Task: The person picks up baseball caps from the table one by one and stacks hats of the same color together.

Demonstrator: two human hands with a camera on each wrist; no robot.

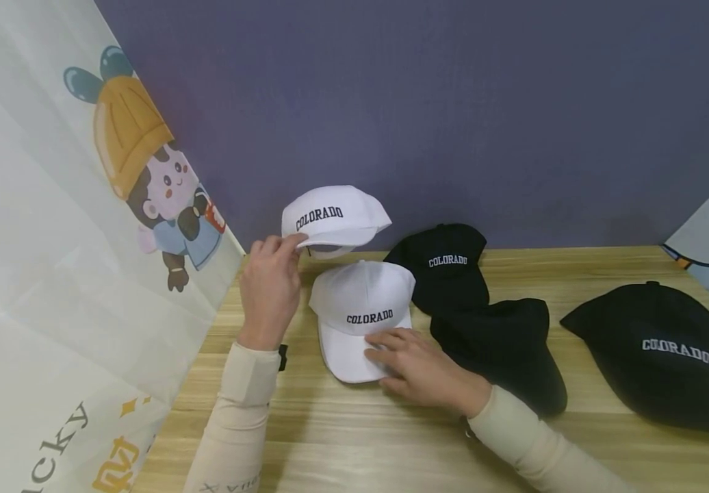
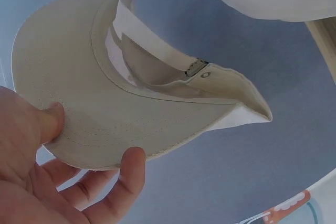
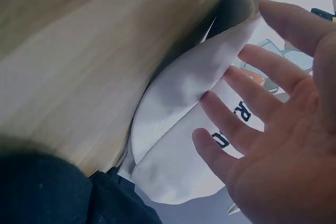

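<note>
My left hand (image 1: 271, 287) pinches the brim of a white baseball cap (image 1: 336, 209) marked COLORADO, lifted off the table near the back wall. In the left wrist view the thumb lies on the underside of that cap's brim (image 2: 79, 51), with the hollow inside and back strap in sight. A second white cap (image 1: 361, 294) rests upright on the table just below it, brim to the front. My right hand (image 1: 425, 370) touches this cap's brim; in the right wrist view its fingers (image 3: 252, 93) are spread and fairly straight along the brim (image 3: 178, 93).
Three black caps lie to the right: one at the back (image 1: 447, 267), one in front of it (image 1: 502, 356) beside my right forearm, and one farther right (image 1: 662, 356). A dark blue wall (image 1: 422, 123) rises behind the wooden table (image 1: 342, 438). A printed white sheet (image 1: 53, 239) hangs at left.
</note>
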